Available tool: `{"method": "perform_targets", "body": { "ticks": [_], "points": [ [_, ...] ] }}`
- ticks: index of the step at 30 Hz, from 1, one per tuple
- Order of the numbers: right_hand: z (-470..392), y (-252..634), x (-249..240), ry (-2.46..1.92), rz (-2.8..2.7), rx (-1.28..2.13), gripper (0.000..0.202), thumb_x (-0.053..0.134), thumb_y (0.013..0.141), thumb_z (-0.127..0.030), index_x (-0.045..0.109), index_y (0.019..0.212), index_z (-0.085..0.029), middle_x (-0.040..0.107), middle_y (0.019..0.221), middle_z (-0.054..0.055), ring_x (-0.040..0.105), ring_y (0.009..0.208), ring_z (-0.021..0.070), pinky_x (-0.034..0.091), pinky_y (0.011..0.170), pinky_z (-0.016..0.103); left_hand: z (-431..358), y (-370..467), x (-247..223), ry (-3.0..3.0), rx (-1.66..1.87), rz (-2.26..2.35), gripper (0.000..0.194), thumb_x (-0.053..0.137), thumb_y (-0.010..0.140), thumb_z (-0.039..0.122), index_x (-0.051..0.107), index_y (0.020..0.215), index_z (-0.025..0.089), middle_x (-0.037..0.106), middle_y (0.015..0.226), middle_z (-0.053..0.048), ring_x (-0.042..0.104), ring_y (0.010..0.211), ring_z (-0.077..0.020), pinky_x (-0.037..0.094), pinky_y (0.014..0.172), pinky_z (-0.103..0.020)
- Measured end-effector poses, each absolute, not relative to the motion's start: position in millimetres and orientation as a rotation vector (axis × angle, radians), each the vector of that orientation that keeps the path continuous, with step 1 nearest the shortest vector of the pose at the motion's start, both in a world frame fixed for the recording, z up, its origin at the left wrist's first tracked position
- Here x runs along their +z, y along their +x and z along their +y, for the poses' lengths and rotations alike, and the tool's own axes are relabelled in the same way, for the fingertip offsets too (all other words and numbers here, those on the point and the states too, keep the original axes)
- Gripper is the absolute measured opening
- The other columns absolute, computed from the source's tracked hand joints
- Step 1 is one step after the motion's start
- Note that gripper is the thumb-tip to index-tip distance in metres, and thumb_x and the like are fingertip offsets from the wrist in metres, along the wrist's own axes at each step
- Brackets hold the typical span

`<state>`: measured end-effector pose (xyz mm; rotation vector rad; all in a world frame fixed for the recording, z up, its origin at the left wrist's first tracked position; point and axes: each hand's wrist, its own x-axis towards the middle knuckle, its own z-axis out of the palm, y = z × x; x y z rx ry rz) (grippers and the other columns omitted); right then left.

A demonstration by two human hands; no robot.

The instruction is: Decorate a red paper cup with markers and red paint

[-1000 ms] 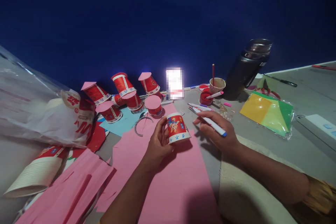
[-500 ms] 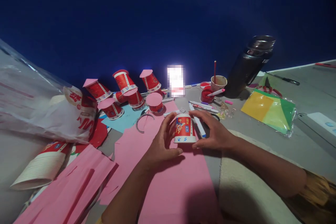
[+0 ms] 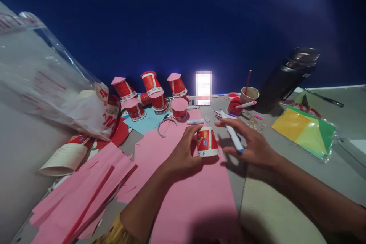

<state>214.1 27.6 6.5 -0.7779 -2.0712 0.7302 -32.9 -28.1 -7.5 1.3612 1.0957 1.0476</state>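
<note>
An upside-down red and white paper cup [image 3: 208, 143] with blue marks along its lower rim is gripped between the thumb and fingers of my left hand [image 3: 185, 148]. Just to its right, apart from the cup, my right hand [image 3: 251, 141] holds a white marker [image 3: 234, 137] with a blue end between its fingers. Under both hands lies a large pink paper sheet [image 3: 194, 202]. Behind the cup, several red paper cups [image 3: 179, 109] stand upside down, most topped with pink paper.
A plastic bag [image 3: 57, 76] and stacked paper cups [image 3: 67, 158] lie left, beside cut pink paper [image 3: 82, 194]. A dark flask [image 3: 286, 80], a pen-holding cup [image 3: 249, 93] and a packet of coloured paper [image 3: 305, 131] stand or lie right. A bright phone screen [image 3: 204, 87] leans against the wall.
My right hand has let go of the cup and moved right with the marker. My left hand keeps the cup, which has turned a little. The whole view has shifted.
</note>
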Motion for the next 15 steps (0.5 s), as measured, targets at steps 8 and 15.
{"method": "perform_targets", "body": {
  "ticks": [8, 15],
  "points": [
    [-13.1, 203.2, -1.7, -0.604, -1.800, 0.671, 0.021, 0.069, 0.097, -0.013, 0.081, 0.109, -0.026, 0.084, 0.092, 0.005, 0.079, 0.079, 0.0215, 0.063, 0.071, 0.031, -26.3, -33.4, -16.3, 1.458, 1.082, 1.096, 0.086, 0.094, 0.071, 0.019, 0.052, 0.146, 0.034, 0.044, 0.157, -0.008, 0.059, 0.138, -0.0317, 0.055, 0.115, -0.048],
    [-14.6, 200.4, -3.1, -0.600, -1.884, 0.592, 0.020, 0.070, 0.090, -0.007, 0.076, 0.102, -0.022, 0.079, 0.083, 0.004, 0.075, 0.070, 0.0182, 0.062, 0.067, 0.028, -25.8, -30.5, -7.7, 1.465, 1.088, 1.112, 0.085, 0.095, 0.069, 0.024, 0.052, 0.142, 0.029, 0.047, 0.152, -0.011, 0.059, 0.136, -0.0329, 0.058, 0.111, -0.048]
  ]
}}
